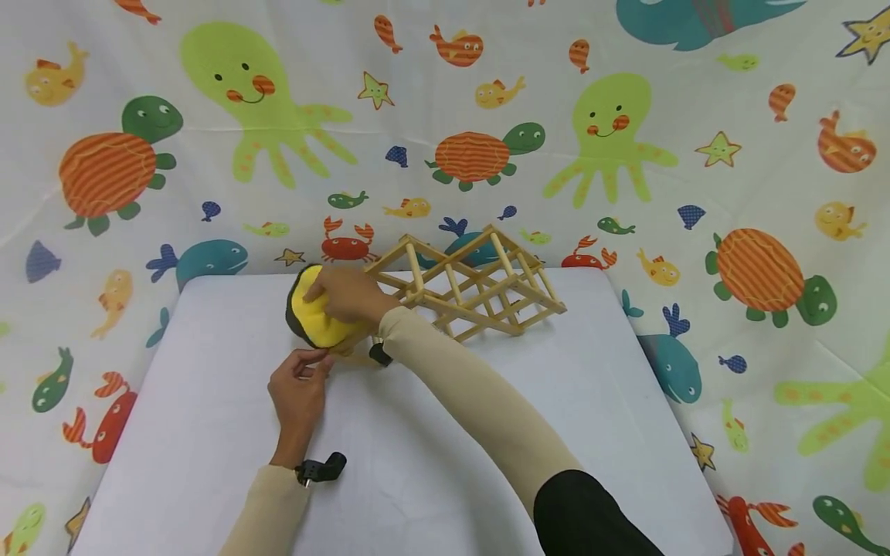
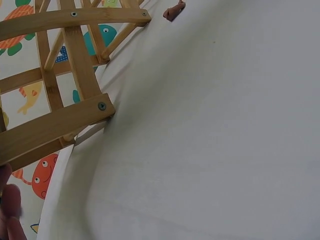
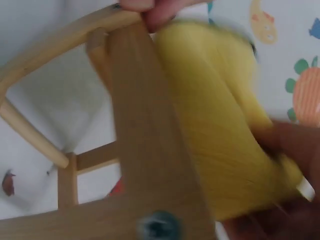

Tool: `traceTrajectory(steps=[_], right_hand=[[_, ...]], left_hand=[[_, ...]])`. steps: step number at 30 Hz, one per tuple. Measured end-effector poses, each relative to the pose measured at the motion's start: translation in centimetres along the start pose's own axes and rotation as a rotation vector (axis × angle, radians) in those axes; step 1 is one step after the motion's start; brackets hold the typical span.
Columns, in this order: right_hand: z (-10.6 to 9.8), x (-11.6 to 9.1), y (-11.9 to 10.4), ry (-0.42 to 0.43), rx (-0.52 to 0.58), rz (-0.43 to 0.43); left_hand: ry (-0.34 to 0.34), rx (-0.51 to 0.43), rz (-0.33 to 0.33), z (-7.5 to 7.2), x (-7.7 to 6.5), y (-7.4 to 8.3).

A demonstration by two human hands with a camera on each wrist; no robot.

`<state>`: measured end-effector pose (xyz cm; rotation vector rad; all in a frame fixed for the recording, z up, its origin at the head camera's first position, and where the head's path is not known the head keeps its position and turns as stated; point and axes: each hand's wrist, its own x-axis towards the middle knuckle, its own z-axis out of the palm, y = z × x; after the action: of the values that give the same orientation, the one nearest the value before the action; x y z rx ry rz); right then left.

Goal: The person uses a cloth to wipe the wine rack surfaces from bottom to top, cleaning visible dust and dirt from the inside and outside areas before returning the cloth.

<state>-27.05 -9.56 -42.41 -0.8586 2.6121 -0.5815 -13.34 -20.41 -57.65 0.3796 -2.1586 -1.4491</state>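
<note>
A folding wooden lattice rack (image 1: 480, 286) stands at the back of the white table, its slats joined by round rods and screws. My right hand (image 1: 351, 293) holds a yellow cloth with a black edge (image 1: 323, 320) at the rack's left end. In the right wrist view the yellow cloth (image 3: 205, 115) lies against a wooden slat (image 3: 145, 115), with the right fingers (image 3: 295, 150) curled at it. Just below the cloth, my left hand (image 1: 299, 386) pinches the rack's end; its fingers (image 2: 11, 202) show at the left wrist view's edge.
A small brown piece (image 2: 174, 11) lies on the white tabletop (image 1: 417, 479); its kind is unclear. Behind the table hangs a curtain (image 1: 417, 100) printed with sea animals. Black devices sit on both wrists, the left one (image 1: 323, 467) plainly seen.
</note>
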Motion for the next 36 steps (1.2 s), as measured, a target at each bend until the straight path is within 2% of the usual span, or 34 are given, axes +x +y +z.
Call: traceTrajectory(steps=[4, 6, 7, 11, 14, 18, 21, 23, 27, 29, 32, 36], right_hand=[[-0.1, 0.1, 0.0, 0.226, -0.03, -0.042], [0.0, 0.2, 0.0, 0.276, -0.074, -0.07], [0.1, 0.2, -0.1, 0.274, -0.091, -0.073], [0.9, 0.2, -0.1, 0.16, -0.178, -0.031], [1.4, 0.1, 0.0, 0.056, -0.187, 0.005], [1.3, 0.1, 0.2, -0.045, -0.072, -0.007], [0.7, 0.0, 0.3, -0.044, -0.024, -0.014], [0.0, -0.1, 0.2, 0.021, -0.059, -0.011], [-1.8, -0.3, 0.4, 0.188, -0.22, -0.002], [-2.9, -0.5, 0.7, 0.242, -0.271, -0.017], [-5.0, -1.1, 1.4, 0.327, -0.283, -0.008], [-8.1, -2.1, 2.6, 0.528, -0.234, 0.077]], left_hand=[[-0.004, -0.033, 0.009, 0.1, -0.1, 0.0], [0.006, -0.041, 0.016, 0.1, -0.1, 0.0], [0.009, -0.039, 0.019, 0.1, -0.1, 0.0], [0.017, -0.033, 0.021, 0.0, -0.1, -0.1], [0.008, -0.008, 0.018, 0.1, -0.1, -0.1], [0.001, 0.037, 0.021, 0.1, 0.0, -0.2], [0.0, 0.039, 0.02, 0.2, 0.0, -0.1], [0.003, 0.025, 0.017, 0.2, -0.1, -0.1], [0.001, 0.014, 0.017, 0.0, 0.0, -0.1], [0.004, 0.015, 0.017, -0.1, 0.1, -0.1], [0.009, 0.012, 0.017, -0.2, 0.1, -0.1], [-0.008, 0.027, 0.022, -0.1, 0.1, -0.1]])
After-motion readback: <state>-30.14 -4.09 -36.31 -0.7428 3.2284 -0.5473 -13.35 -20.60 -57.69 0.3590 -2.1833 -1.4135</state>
